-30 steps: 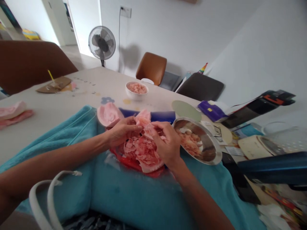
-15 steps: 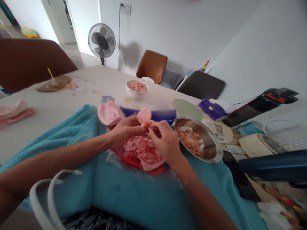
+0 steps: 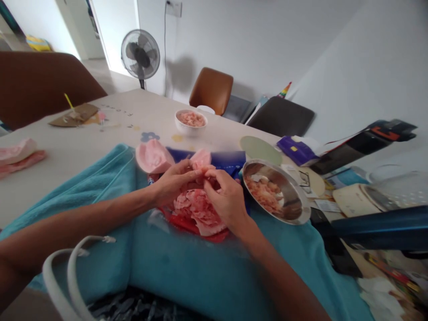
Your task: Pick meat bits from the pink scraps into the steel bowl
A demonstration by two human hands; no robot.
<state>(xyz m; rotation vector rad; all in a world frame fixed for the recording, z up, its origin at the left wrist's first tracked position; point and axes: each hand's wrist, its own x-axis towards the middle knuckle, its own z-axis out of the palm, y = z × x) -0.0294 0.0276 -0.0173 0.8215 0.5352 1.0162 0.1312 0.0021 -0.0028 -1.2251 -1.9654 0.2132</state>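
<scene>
My left hand point(image 3: 172, 180) and my right hand point(image 3: 229, 198) meet at the fingertips over the middle of the towel. Between them they pinch a small piece of pink pomelo flesh point(image 3: 199, 177), mostly covered by the fingers. Directly below lies a heap of torn pink pomelo membrane point(image 3: 197, 209) on a red plastic bag point(image 3: 187, 225). Thick pink pomelo rind point(image 3: 154, 156) sits beyond my left hand, and another rind piece point(image 3: 201, 158) shows behind the fingers. To the right of my right hand, a tilted steel bowl point(image 3: 296, 203) holds peeled flesh.
A teal towel point(image 3: 160, 267) covers the near table. Farther back stands a white bowl point(image 3: 190, 130) of pink flesh. More rind point(image 3: 20, 154) lies at left. A green round mat point(image 3: 261, 150), purple packet point(image 3: 296, 151) and dark blue cylinder point(image 3: 384, 229) crowd the right. White looped handles point(image 3: 72, 281) rise in front.
My right hand has shifted slightly left, its fingers closer to those of my left hand. Both hands still pinch the small piece. The view has tilted a little.
</scene>
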